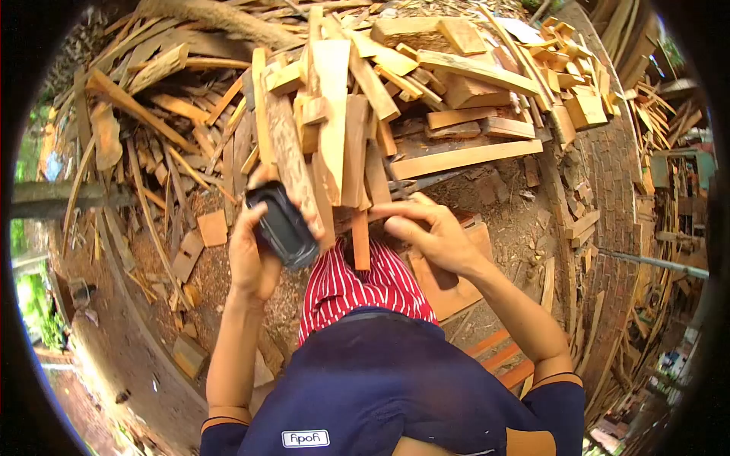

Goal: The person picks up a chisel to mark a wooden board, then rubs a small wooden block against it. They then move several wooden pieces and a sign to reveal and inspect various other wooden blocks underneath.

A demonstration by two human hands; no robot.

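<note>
My left hand (253, 254) is closed around a black rectangular case (283, 226), which has rounded corners and a recessed, dark face. The case is tilted and turned upward. My right hand (437, 234) is bent at the fingers, its index finger reaching left to the near ends of the stacked wood. Whatever it grips, if anything, I cannot make out. Just left of its fingertips, a narrow reddish wood strip (360, 242) sticks out toward my lap. Pale wood blocks (331, 114) lie piled beyond both hands.
A long planed board (465, 158) lies across the pile at right. Curved offcuts (141, 114) heap up at left. A flat wood panel (456, 285) is on the ground beside my right leg, near several reddish slats (502, 357). A brick surface (612, 175) runs along the right.
</note>
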